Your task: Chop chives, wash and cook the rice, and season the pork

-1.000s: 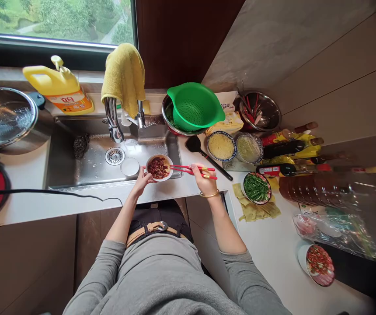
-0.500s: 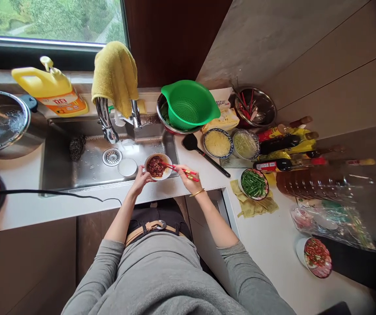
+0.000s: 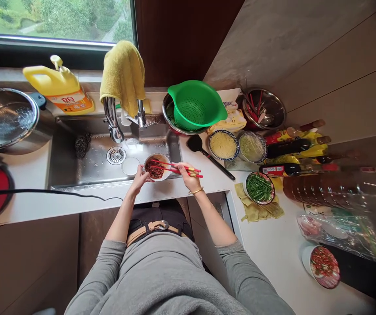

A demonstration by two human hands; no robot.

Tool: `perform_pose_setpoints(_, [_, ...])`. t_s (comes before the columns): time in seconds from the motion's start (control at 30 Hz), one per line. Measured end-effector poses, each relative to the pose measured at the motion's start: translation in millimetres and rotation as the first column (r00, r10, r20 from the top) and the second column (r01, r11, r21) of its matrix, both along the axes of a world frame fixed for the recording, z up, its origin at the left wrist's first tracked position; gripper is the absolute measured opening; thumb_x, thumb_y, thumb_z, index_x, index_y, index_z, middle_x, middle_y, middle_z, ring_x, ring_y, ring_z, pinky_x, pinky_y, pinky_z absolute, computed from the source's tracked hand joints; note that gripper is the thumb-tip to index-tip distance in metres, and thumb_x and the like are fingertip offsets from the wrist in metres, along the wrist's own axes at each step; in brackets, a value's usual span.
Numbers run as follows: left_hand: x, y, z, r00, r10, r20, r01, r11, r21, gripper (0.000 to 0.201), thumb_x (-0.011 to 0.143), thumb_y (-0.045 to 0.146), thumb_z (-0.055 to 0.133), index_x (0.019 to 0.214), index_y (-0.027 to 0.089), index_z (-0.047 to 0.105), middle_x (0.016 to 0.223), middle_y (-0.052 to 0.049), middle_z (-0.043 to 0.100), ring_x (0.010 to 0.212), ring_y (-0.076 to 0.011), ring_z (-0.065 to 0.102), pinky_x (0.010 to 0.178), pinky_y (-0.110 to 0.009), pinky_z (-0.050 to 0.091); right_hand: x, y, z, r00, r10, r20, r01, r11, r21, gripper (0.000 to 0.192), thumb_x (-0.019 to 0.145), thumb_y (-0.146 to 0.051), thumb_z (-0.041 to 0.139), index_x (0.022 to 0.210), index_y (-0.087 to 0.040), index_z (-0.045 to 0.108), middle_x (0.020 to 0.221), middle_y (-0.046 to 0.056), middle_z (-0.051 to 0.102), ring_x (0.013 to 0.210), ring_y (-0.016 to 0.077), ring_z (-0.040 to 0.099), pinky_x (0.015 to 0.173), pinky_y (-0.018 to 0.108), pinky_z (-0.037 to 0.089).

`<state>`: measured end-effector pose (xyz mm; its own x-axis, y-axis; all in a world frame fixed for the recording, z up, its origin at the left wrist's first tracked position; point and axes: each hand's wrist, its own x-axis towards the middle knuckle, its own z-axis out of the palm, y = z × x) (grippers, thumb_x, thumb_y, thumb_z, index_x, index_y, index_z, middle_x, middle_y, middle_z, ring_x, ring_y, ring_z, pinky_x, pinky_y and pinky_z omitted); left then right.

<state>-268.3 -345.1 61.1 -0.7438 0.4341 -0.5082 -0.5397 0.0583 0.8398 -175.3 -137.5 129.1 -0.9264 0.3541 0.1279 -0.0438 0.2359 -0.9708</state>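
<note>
Over the front edge of the sink, my left hand (image 3: 140, 179) grips the side of a small white bowl (image 3: 165, 174). Dark reddish-brown food (image 3: 155, 168) covers part of the bowl's inside, and I cannot tell exactly what it is. A pair of red chopsticks (image 3: 175, 168) with gold-coloured ends is held in my right hand (image 3: 188, 177), which is closed round them. Their tips reach into the food, slightly apart. Just left of the bowl, a round white dish or lid (image 3: 130, 166) lies in the steel sink (image 3: 99, 175).
A yellow cloth (image 3: 122, 72) drapes over the faucet. Right of the sink are a green colander (image 3: 196, 105), a black spatula (image 3: 210, 157), a bowl of chopped greens (image 3: 259, 187) and several bottles (image 3: 289, 169). A steel pot (image 3: 37, 131) and a black cord (image 3: 43, 192) are on the left.
The chopsticks have spread apart and turned a little within the bowl. The whole view has shifted slightly, so the counter items appear further right. Both hands keep their holds.
</note>
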Motion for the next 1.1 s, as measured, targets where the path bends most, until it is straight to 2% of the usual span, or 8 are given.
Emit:
perform_pose_setpoints(0.1, [0,-1,-0.4,1.000,0.007,-0.009,-0.007,1.000,0.002,0.044,0.073,0.028,0.067,0.105,0.022,0.037,0.104,-0.006,0.067,0.082,-0.0195,0.073,0.066,-0.034,0.061,1,-2,-0.3,0.998,0.044,0.035,-0.046,0.998,0.053,0.045,0.092,-0.060,0.051,0.082,-0.022,0.073,0.089,0.006,0.077,0.085,0.0198,0.074,0.081,0.032,0.061])
perform_pose_setpoints(0.23, [-2,1,0.1,1.000,0.011,-0.026,-0.010,1.000,0.020,0.043,0.072,0.030,0.067,0.103,0.022,0.039,0.102,-0.005,0.067,0.087,-0.0199,0.071,0.067,-0.034,0.062,15,7,2.5,0.993,-0.115,0.034,0.114,0.993,0.029,0.045,0.091,-0.061,0.051,0.083,-0.022,0.072,0.092,0.007,0.077,0.089,0.0212,0.075,0.084,0.033,0.062])
perform_pose_setpoints(0.37, [-1,26,3.7,0.992,-0.125,-0.024,0.125,0.992,0.002,0.042,0.071,0.025,0.065,0.106,0.023,0.040,0.090,0.000,0.065,0.076,-0.0152,0.068,0.071,-0.036,0.062,37,25,-2.2,0.959,-0.258,0.114,0.265,0.963,-0.045,0.047,0.084,-0.066,0.058,0.077,-0.021,0.069,0.089,0.008,0.077,0.084,0.0226,0.075,0.078,0.034,0.064])
perform_pose_setpoints(0.47, [11,67,4.4,0.968,-0.251,-0.011,0.251,0.967,-0.032,0.044,0.070,0.020,0.063,0.108,0.023,0.041,0.091,0.000,0.062,0.075,-0.0142,0.066,0.072,-0.038,0.062,63,45,-9.8,0.839,-0.509,0.192,0.535,0.835,-0.126,0.054,0.076,-0.073,0.060,0.075,-0.019,0.065,0.080,0.008,0.076,0.070,0.0222,0.075,0.065,0.034,0.066])
perform_pose_setpoints(0.53, [25,100,3.0,0.947,-0.320,-0.016,0.319,0.946,-0.054,0.046,0.069,0.018,0.062,0.109,0.023,0.042,0.096,-0.002,0.061,0.078,-0.0156,0.066,0.069,-0.037,0.062,85,61,-12.0,0.779,-0.571,0.260,0.619,0.766,-0.172,0.058,0.071,-0.076,0.064,0.077,-0.018,0.064,0.077,0.008,0.076,0.065,0.0217,0.074,0.059,0.034,0.065])
perform_pose_setpoints(0.73, [69,194,-1.9,0.901,-0.434,0.000,0.430,0.894,-0.124,0.049,0.069,0.016,0.065,0.114,0.020,0.045,0.119,-0.011,0.056,0.091,-0.0208,0.065,0.062,-0.031,0.061,162,111,1.4,0.702,-0.646,0.301,0.705,0.692,-0.158,0.063,0.068,-0.075,0.068,0.084,-0.014,0.068,0.078,0.011,0.076,0.061,0.0214,0.074,0.057,0.032,0.065])
perform_pose_setpoints(0.87, [86,244,-1.2,0.879,-0.476,0.039,0.477,0.877,-0.053,0.050,0.070,0.016,0.069,0.114,0.018,0.045,0.121,-0.013,0.055,0.092,-0.0211,0.066,0.063,-0.032,0.062,202,139,8.1,0.665,-0.710,0.234,0.740,0.669,-0.073,0.059,0.072,-0.071,0.069,0.085,-0.014,0.070,0.079,0.011,0.076,0.064,0.0222,0.075,0.060,0.033,0.066])
perform_pose_setpoints(1.1, [115,352,-8.8,0.885,-0.465,-0.005,0.464,0.883,0.074,0.049,0.073,0.021,0.071,0.116,0.018,0.047,0.112,-0.010,0.061,0.095,-0.0225,0.067,0.070,-0.035,0.063,222,179,-6.3,0.607,-0.794,0.024,0.794,0.607,0.029,0.041,0.089,-0.055,0.059,0.094,-0.016,0.072,0.088,0.010,0.077,0.080,0.0215,0.076,0.075,0.034,0.064])
